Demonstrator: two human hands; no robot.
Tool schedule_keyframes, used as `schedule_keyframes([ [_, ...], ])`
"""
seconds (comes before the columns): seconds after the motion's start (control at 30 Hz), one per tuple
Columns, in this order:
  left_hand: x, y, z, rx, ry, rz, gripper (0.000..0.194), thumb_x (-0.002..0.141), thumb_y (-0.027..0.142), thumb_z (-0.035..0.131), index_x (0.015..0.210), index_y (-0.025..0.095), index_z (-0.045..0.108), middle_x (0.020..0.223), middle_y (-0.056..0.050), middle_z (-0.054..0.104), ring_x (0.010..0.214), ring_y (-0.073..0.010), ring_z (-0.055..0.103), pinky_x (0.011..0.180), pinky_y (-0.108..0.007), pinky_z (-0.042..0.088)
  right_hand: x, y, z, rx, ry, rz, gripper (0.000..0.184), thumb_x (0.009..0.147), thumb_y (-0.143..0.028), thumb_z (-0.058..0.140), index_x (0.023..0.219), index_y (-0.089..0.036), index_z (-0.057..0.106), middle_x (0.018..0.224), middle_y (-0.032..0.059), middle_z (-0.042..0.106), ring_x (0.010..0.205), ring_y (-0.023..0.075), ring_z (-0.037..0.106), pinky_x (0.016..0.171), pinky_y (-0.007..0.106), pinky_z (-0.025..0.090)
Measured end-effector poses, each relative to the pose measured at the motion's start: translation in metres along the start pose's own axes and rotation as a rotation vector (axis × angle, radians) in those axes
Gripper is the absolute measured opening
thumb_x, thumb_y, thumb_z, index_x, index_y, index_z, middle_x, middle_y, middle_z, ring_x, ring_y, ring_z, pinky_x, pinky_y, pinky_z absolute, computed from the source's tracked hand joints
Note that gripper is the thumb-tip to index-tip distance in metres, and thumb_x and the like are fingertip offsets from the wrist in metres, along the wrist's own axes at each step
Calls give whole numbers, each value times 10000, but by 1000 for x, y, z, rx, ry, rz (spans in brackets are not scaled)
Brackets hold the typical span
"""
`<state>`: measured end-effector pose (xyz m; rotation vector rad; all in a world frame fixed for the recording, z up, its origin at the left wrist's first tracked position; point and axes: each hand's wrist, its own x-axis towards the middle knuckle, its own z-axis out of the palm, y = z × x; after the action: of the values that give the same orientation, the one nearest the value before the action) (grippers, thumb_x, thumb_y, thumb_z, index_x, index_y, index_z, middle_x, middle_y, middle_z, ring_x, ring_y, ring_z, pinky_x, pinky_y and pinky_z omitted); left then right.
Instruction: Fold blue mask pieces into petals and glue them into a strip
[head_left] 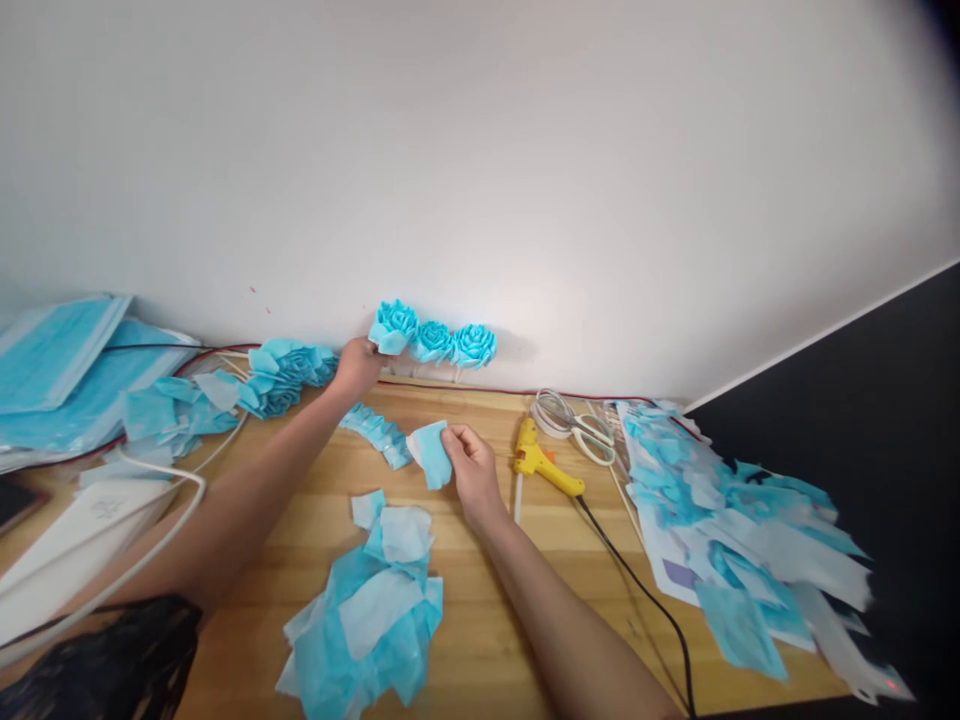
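My left hand [361, 362] reaches to the back of the table by the wall. It is closed at the underside of a blue rose [395, 322] made of thin fabric, with the fingers partly hidden. Beside that bloom, two more blue roses [432, 342] stand in a row against the wall. Between thumb and fingers, my right hand [471, 465] pinches a small blue-and-white fabric petal [435, 455]. A row of folded blue petals [376, 435] lies just left of it. Nearer to me spreads a pile of loose fabric pieces [375, 610].
A yellow glue gun [544, 460] rests right of my right hand, its black cord running forward. Behind it lie scissors [594, 438] and a tape roll [553, 412]. Fabric scraps [720, 520] cover the right edge. Packed blue masks [60, 360] and a white cable [191, 475] are left.
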<state>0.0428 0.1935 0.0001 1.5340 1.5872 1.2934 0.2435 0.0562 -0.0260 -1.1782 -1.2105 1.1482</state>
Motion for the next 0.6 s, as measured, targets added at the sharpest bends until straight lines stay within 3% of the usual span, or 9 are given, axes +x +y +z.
schedule_keyframes([
  [0.17, -4, 0, -5, -15, 7, 26, 168, 619, 302, 552, 561, 158, 616, 523, -21, 561, 606, -204, 538, 610, -306, 427, 0, 3, 0, -1, -4, -2, 326, 832, -494, 610, 759, -176, 609, 643, -34, 476, 600, 109, 391, 555, 230, 327],
  [0.4, 5, 1, -10, 11, -16, 63, 188, 635, 337, 595, 590, 157, 632, 563, -27, 580, 622, -211, 541, 649, -318, 422, 0, 2, 0, 16, -2, -3, 320, 829, -488, 613, 759, -176, 609, 636, -38, 477, 592, 107, 393, 551, 230, 328],
  [0.6, -3, -2, -12, 31, -39, 44, 294, 632, 452, 628, 560, 167, 619, 502, 0, 485, 589, -200, 481, 620, -316, 382, 0, 0, 0, 19, -6, -3, 327, 819, -495, 610, 760, -174, 614, 644, -32, 498, 595, 109, 404, 557, 233, 343],
])
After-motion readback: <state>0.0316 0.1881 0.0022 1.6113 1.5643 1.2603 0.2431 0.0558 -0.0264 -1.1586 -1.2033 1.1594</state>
